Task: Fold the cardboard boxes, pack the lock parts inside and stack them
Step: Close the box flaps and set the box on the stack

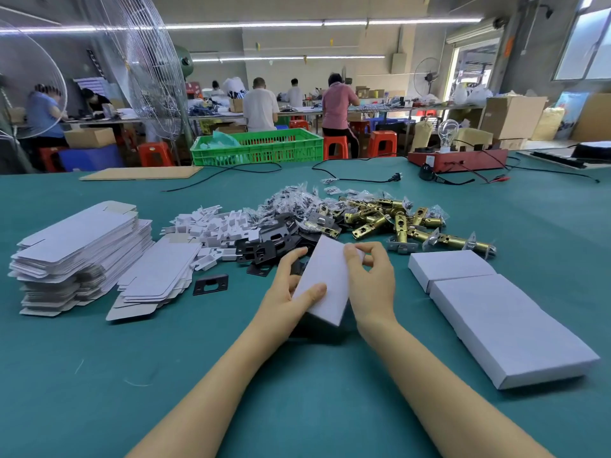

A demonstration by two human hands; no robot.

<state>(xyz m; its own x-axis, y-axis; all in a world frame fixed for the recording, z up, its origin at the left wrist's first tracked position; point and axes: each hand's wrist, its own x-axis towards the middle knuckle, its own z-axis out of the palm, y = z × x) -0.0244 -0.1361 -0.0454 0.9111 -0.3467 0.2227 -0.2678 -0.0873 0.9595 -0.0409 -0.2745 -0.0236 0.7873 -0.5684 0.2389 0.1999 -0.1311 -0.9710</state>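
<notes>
Step in hand: closing a folded white cardboard box [325,279], held tilted just above the green tabletop [297,391] at centre, near end lower, far end raised toward the parts pile. Whether parts are already inside cannot be told; the box looks shut along its long faces.

Left hand [291,292] grips the box's left side, thumb lying across the top face, fingers [292,257] curled under and behind. Right hand [372,279] pinches the far right corner, thumb and forefinger closed on what looks like the end flap; other fingers curled loosely.

Next move, as judged: tuck that end flap in fully, then carry the box right and set it on or beside the finished boxes [496,315], edges aligned. Needs a firm hold so the flap does not spring back.

Box look: plain matte white, long and flat-sided, sharp creases, no print visible.

Supplies behind the hands: stack of flat box blanks [79,252] at left, with a second lower stack just beside it; white plastic inserts [215,226]; black strike plates [264,242], one lying apart nearer the blanks; bagged screws [297,200]; brass latch bolts [396,223] to the right. Finished boxes lie well right of the hands, in a row touching each other.
</notes>
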